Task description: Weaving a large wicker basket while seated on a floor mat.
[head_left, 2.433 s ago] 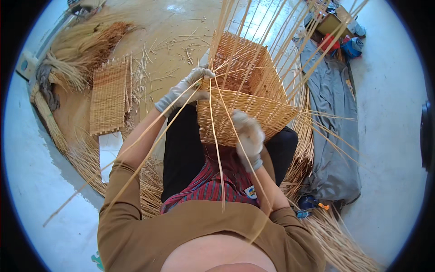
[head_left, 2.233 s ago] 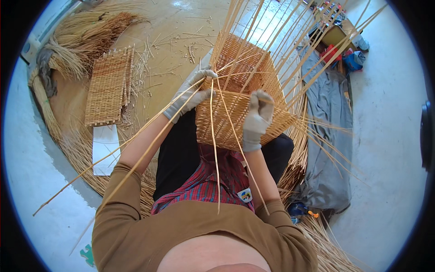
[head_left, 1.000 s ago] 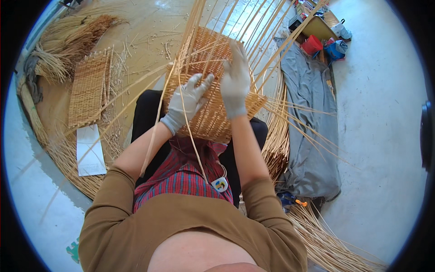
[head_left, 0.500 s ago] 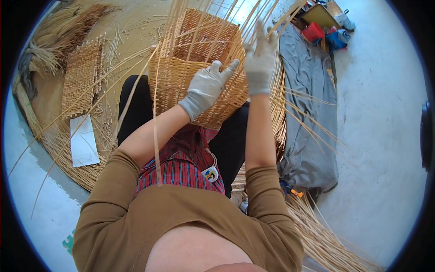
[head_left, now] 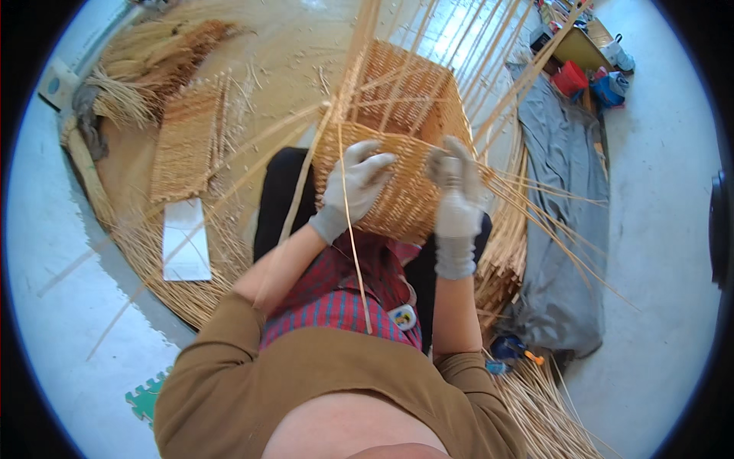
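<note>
Basket (head_left: 409,187) looks woven, canes (head_left: 358,65) above it unwoven; your left hand (head_left: 355,182) and right hand (head_left: 459,191) front it, apart, grips unclear.

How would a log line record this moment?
left hand at front of woven basket; right hand by its right side; gray cloth right

So on the right of my feed I've got a rumpled grey cloth (head_left: 564,222), with a red container (head_left: 569,79) right beside a blue container (head_left: 609,90) near its far end. Over left: flat white sheet (head_left: 186,243), green jigsaw-edged mat (head_left: 145,398).
</note>
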### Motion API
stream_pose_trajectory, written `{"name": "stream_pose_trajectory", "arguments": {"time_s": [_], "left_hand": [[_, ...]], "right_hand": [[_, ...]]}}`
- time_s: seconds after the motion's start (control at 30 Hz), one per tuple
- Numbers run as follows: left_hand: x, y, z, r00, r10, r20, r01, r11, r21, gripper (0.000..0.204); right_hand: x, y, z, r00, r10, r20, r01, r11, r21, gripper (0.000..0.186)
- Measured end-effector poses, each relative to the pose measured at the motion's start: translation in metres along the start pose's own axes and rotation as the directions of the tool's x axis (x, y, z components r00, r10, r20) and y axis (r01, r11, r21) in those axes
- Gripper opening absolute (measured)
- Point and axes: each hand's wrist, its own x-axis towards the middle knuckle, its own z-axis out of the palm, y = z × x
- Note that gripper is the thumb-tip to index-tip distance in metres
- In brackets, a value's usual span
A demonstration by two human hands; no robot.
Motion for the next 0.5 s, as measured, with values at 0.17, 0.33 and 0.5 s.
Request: {"name": "stream_pose_trajectory", "arguments": {"time_s": [0.17, 0.33, 0.5], "left_hand": [[-0.003, -0.028, -0.061, 0.991, -0.098, -0.096, 0.119, 0.958, 0.259, 0.041], [0.005, -0.040, -0.069, 0.980, 0.140, -0.142, -0.114, 0.978, 0.173, 0.033], [0.017, -0.053, -0.083, 0.978, 0.018, -0.209, 0.050, 0.947, 0.316, 0.034]], "right_hand": [[0.080, 0.033, 0.127, 0.998, 0.037, 0.045, -0.004, 0.815, -0.579, 0.111], [0.139, 0.075, 0.154, 0.892, 0.432, -0.134, -0.445, 0.781, -0.439, 0.133], [0.107, 0.070, 0.180, 0.911, 0.092, -0.401, -0.273, 0.864, -0.423, 0.103]]}}
